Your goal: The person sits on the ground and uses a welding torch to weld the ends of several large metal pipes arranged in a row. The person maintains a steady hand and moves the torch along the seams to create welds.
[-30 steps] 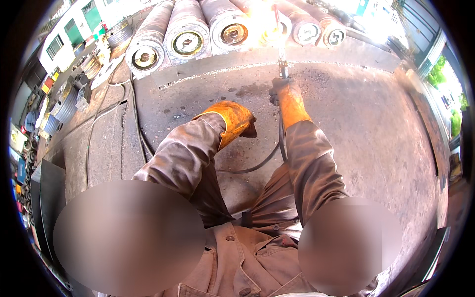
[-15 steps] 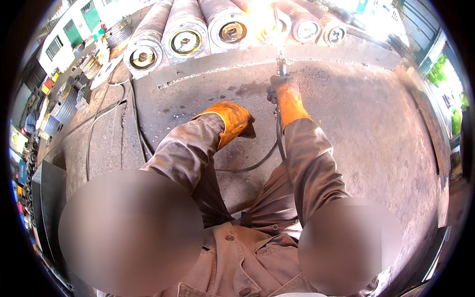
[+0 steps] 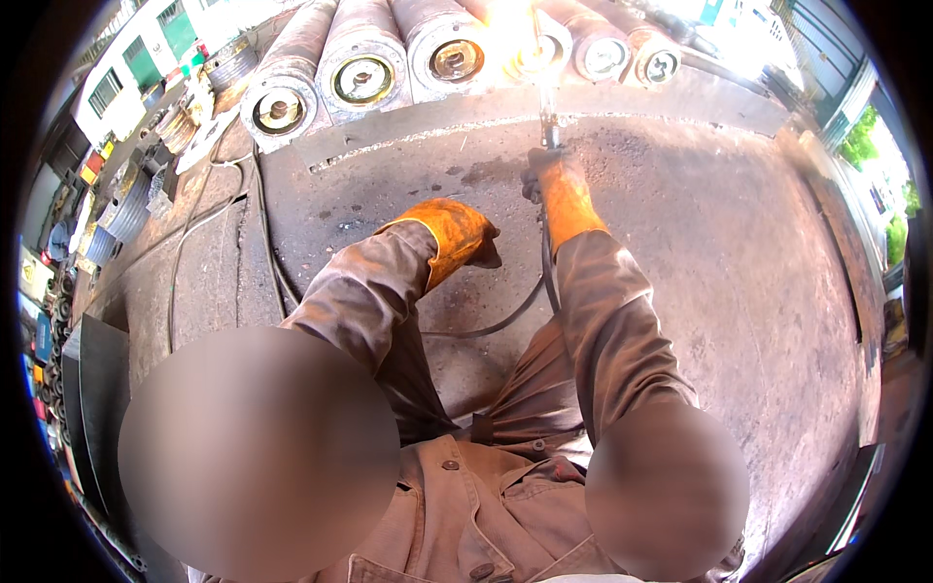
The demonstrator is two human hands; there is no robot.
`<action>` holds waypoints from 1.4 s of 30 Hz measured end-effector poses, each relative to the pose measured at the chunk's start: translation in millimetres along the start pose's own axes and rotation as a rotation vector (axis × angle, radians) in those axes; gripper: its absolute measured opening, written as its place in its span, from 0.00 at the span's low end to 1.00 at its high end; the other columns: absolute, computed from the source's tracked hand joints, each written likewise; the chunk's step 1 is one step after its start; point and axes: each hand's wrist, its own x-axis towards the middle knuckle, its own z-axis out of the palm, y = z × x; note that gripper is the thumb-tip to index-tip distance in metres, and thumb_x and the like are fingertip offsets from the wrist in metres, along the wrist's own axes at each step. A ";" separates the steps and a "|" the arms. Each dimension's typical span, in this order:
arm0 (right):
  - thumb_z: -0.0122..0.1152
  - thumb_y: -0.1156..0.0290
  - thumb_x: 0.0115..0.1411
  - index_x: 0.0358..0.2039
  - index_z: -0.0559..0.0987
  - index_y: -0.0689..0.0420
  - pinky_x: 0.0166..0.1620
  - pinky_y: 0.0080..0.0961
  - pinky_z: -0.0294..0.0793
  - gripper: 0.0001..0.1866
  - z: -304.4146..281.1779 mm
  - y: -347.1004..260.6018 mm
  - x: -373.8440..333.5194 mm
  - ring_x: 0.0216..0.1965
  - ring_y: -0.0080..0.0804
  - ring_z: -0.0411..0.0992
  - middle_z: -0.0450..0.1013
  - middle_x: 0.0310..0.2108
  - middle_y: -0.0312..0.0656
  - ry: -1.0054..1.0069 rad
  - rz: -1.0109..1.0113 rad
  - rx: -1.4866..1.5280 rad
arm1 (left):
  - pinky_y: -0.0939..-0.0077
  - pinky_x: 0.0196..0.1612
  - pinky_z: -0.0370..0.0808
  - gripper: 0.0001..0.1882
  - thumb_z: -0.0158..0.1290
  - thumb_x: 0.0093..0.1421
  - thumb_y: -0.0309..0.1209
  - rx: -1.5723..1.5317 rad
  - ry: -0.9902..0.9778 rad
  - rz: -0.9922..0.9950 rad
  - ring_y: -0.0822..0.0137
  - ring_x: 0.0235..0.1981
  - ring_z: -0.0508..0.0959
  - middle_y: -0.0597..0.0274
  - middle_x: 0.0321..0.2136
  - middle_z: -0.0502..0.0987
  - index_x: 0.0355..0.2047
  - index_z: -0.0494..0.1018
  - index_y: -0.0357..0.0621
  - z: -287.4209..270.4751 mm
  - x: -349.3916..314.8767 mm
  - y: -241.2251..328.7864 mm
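My right hand (image 3: 556, 175), in an orange glove with dark fingers, is closed round the handle of a torch (image 3: 550, 134) pointing away from me. A bright yellow-orange flame (image 3: 528, 44) burns at its far end, against the open end of a steel cylinder (image 3: 552, 52). The glare hides part of that cylinder and the torch tip. A black hose (image 3: 549, 277) runs back from the right hand between my legs. My left hand (image 3: 466, 241), also in an orange glove, hangs over my left knee, apart from the torch; its fingers are mostly hidden.
Several more rusty cylinders (image 3: 362, 78) lie side by side with their round ends toward me, behind a flat metal strip (image 3: 408, 134) on the ground. Hoses (image 3: 262, 209) trail along the left. Metal drums (image 3: 124, 209) stand farther left, and a long beam (image 3: 826, 223) edges the right.
The torch stays on the same cylinder with its flame burning. Its front end has shifted very slightly to the left, and both hands are nearly still.
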 end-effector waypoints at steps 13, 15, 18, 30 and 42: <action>0.68 0.67 0.73 0.49 0.91 0.54 0.56 0.43 0.91 0.10 -23.2 125.6 63.6 0.51 0.44 0.88 0.88 0.47 0.46 1.052 -0.585 -1.186 | 0.49 0.70 0.83 0.28 0.65 0.81 0.47 0.030 0.209 0.359 0.42 0.71 0.85 0.44 0.68 0.87 0.74 0.83 0.47 -7.0 -15.2 38.1; 0.67 0.66 0.73 0.49 0.91 0.54 0.55 0.43 0.90 0.10 -11.1 118.3 52.7 0.50 0.43 0.88 0.88 0.47 0.46 0.826 -0.470 -0.962 | 0.49 0.69 0.83 0.28 0.64 0.81 0.47 0.056 0.219 0.308 0.42 0.70 0.85 0.44 0.67 0.87 0.74 0.83 0.48 -13.9 -23.5 41.4; 0.67 0.65 0.74 0.50 0.90 0.54 0.53 0.43 0.89 0.11 -17.4 111.5 25.7 0.48 0.42 0.88 0.88 0.46 0.45 0.551 -0.382 -0.623 | 0.48 0.68 0.83 0.28 0.63 0.82 0.48 0.104 0.227 0.270 0.41 0.68 0.86 0.43 0.66 0.87 0.75 0.83 0.49 -15.7 -33.6 43.1; 0.63 0.60 0.75 0.50 0.89 0.54 0.46 0.42 0.85 0.14 -12.5 78.6 -10.6 0.41 0.37 0.87 0.89 0.43 0.43 0.162 -0.242 -0.265 | 0.45 0.68 0.81 0.31 0.59 0.82 0.52 0.225 0.310 0.272 0.39 0.66 0.86 0.43 0.63 0.89 0.78 0.80 0.52 -5.6 -27.0 15.6; 0.60 0.55 0.77 0.51 0.88 0.54 0.38 0.41 0.80 0.18 0.4 23.7 -39.6 0.34 0.32 0.86 0.89 0.40 0.40 -0.020 0.016 0.041 | 0.42 0.84 0.68 0.44 0.59 0.76 0.66 0.149 0.135 0.053 0.47 0.78 0.80 0.57 0.75 0.84 0.87 0.69 0.69 19.6 59.9 -6.4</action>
